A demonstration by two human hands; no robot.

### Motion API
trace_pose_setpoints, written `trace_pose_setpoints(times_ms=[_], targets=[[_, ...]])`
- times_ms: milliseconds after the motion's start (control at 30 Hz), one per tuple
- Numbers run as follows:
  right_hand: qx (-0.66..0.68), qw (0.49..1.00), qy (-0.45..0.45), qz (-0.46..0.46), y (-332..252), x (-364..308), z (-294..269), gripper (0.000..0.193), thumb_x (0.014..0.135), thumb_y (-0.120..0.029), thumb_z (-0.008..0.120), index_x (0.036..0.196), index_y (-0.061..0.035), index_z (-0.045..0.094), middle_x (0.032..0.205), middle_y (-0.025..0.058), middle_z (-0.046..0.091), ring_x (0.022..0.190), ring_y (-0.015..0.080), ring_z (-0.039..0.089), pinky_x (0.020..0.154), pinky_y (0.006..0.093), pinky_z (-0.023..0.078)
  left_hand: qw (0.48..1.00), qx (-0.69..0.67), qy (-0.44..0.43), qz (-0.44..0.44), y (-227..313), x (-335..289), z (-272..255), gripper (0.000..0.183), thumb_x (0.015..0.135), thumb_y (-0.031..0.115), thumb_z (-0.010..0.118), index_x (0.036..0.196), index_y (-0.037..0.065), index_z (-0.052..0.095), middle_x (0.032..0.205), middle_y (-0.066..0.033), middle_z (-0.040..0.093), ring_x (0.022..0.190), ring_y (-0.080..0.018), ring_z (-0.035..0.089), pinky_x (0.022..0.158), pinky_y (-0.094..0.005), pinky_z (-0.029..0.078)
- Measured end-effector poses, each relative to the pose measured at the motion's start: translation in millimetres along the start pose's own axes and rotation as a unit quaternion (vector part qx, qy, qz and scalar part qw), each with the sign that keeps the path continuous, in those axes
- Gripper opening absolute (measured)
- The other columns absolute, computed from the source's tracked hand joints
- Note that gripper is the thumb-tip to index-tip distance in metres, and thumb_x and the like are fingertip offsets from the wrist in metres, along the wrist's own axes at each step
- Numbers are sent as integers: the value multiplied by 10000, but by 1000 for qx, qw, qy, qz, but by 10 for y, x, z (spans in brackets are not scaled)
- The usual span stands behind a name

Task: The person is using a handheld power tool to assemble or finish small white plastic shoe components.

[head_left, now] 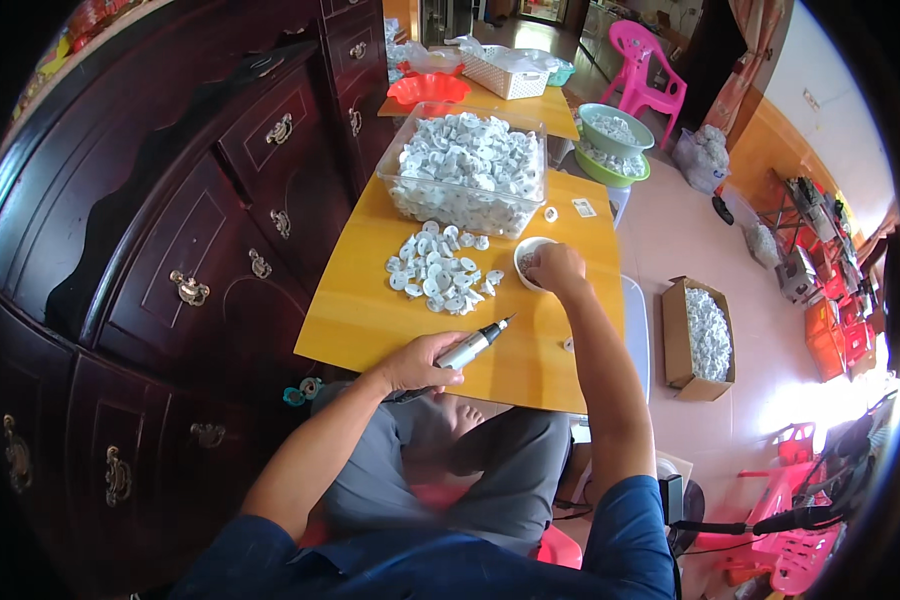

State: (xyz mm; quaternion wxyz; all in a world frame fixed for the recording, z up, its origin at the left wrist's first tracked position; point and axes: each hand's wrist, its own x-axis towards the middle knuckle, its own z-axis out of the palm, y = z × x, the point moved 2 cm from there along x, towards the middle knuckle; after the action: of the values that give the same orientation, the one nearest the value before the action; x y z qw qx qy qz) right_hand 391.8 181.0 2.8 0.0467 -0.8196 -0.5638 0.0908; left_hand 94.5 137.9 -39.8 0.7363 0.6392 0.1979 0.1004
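My left hand [417,364] is wrapped round a silver and black electric screwdriver [467,350], its thin bit pointing up and away to the right over the near part of the yellow table. My right hand [558,268] reaches into a small white bowl [521,247] of tiny parts, its fingers bent down and drawn together; the tips are hidden, so what they pinch cannot be made out. Left of the bowl lies a loose pile of small white round plastic parts [435,268]. Behind it stands a clear plastic bin [460,200] heaped with similar white parts.
A dark wooden cabinet [185,240] borders the table [360,310] on the left. Single small parts [551,214] and a white label [584,207] lie near the bin. To the right are a cardboard box [678,340] of white pieces, filled basins [610,172] and a pink chair [642,70].
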Motion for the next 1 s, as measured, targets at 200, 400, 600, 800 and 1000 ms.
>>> trace_pose_setpoints(times_ms=[200, 400, 600, 800, 1000], targets=[[17, 1000, -7, 9, 38, -7, -21, 203, 710, -278, 793, 880, -179, 741, 955, 92, 734, 943, 282, 696, 817, 410, 562, 1000, 9, 3, -9, 66, -6, 42, 696, 852, 111, 678, 1479, 23, 389, 851, 6, 568, 667, -55, 542, 595, -216, 489], [74, 996, 48, -20, 104, 53, 57, 159, 684, -226, 778, 824, -163, 738, 874, 85, 736, 863, 270, 707, 772, 397, 570, 1000, 5, 6, -6, 56, -22, 50, 688, 859, 127, 680, 1478, 32, 396, 890, -1, 554, 692, -62, 540, 606, -219, 487], [269, 943, 182, -72, 191, -140, 5, 87, 756, -134, 726, 834, -107, 754, 773, 108, 724, 736, 239, 710, 717, 347, 557, 1000, 9, 12, -8, 41, -12, 64, 695, 856, 118, 690, 1478, 30, 394, 886, -1, 560, 692, -57, 540, 604, -216, 486], [599, 787, 142, -34, -117, -764, -33, 111, 866, -97, 692, 934, -17, 731, 757, 30, 692, 700, 87, 636, 635, 241, 495, 1000, -22, 6, 8, -4, -50, -27, 721, 869, 121, 697, 1504, 51, 362, 914, -8, 577, 721, -54, 553, 611, -208, 499], [696, 713, 86, -2, -170, -1036, 547, 157, 893, -65, 675, 1041, -12, 674, 866, 14, 675, 734, 93, 627, 654, 244, 497, 998, -50, 15, 34, 115, -127, 24, 721, 888, 122, 670, 1525, 71, 336, 959, -16, 571, 785, -63, 550, 660, -210, 498]])
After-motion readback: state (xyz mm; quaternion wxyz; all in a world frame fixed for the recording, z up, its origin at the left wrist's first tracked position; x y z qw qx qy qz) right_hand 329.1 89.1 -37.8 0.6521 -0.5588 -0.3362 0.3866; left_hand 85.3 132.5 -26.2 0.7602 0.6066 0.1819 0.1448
